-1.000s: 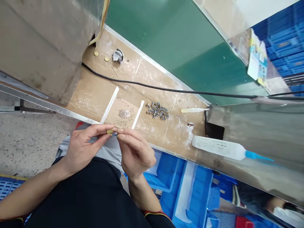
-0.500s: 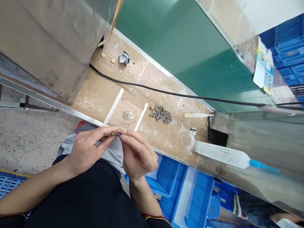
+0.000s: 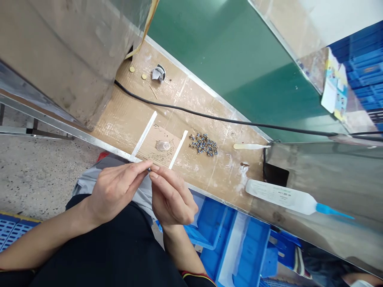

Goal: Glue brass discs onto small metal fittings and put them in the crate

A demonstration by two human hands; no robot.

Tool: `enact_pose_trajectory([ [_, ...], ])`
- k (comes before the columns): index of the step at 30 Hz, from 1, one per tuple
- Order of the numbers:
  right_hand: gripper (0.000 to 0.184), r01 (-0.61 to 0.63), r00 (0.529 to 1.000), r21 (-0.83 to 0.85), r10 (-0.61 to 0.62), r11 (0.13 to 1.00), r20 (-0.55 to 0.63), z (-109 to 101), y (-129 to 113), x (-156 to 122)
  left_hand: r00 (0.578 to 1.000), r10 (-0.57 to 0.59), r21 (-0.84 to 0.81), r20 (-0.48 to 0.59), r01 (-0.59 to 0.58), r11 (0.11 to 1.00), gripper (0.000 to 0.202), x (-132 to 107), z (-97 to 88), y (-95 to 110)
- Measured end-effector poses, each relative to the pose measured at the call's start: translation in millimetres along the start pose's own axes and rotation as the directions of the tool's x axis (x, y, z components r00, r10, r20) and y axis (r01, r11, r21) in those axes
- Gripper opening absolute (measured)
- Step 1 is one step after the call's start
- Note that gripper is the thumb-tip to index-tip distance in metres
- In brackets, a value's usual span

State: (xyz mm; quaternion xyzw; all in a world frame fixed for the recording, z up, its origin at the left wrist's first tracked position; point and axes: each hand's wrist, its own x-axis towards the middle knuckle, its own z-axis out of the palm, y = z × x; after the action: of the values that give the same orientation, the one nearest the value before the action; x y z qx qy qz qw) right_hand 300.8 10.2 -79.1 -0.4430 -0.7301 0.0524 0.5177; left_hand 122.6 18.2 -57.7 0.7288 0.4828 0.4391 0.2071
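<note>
together, hands (image 3: 113, 191) pinch a tiny part (image 3: 149, 170) near a clear container (image 3: 163, 146), contents unclear.

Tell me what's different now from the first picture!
The left hand has turned a little, and the yellow piece it pinched no longer shows. The right hand still meets it at a tiny bluish part. The pile of parts stays put.

Head view: near, facing forward, down at hands (image 3: 115, 190), bench (image 3: 119, 127).
</note>
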Motion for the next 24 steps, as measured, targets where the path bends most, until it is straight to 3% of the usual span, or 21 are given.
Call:
enact_pose_trajectory([
  [7, 0.061, 0.043, 0.999, 0.024, -0.043, 0.999, 0.009, 0.5, 3.7, -2.0, 1.0, -0.008, 0.024, -0.027, 0.009, 1.0, 0.033, -1.9, 3.3, 0.6],
  [14, 0.056, 0.085, 0.995, 0.014, -0.086, 0.996, 0.041, -5.0, 3.0, 1.6, 0.98, -0.194, -0.183, 0.043, 0.199, 0.963, 0.026, -1.6, 2.2, 1.5],
  [16, 0.049, 0.005, 0.998, 0.074, -0.009, 0.997, 0.054, -9.0, 2.4, 3.6, 0.972, -0.228, -0.21, 0.048, 0.233, 0.95, 0.024, -0.6, 2.6, 2.4],
  [18, 0.041, -0.159, 0.986, 0.142, 0.151, 0.977, 0.067, -12.2, 1.6, 5.9, 0.969, -0.243, -0.228, 0.049, 0.247, 0.942, 0.024, 0.4, 3.4, 3.7],
  [21, 0.03, -0.386, 0.922, 0.232, 0.372, 0.893, 0.107, -13.3, 0.7, 8.0, 0.976, -0.214, -0.243, 0.052, 0.22, 0.945, 0.027, 1.2, 5.3, 5.9],
  [24, 0.023, -0.465, 0.885, 0.304, 0.447, 0.831, 0.132, -11.3, 0.8, 7.6, 0.98, -0.187, -0.224, 0.063, 0.196, 0.955, 0.029, 1.1, 7.1, 7.8],
])
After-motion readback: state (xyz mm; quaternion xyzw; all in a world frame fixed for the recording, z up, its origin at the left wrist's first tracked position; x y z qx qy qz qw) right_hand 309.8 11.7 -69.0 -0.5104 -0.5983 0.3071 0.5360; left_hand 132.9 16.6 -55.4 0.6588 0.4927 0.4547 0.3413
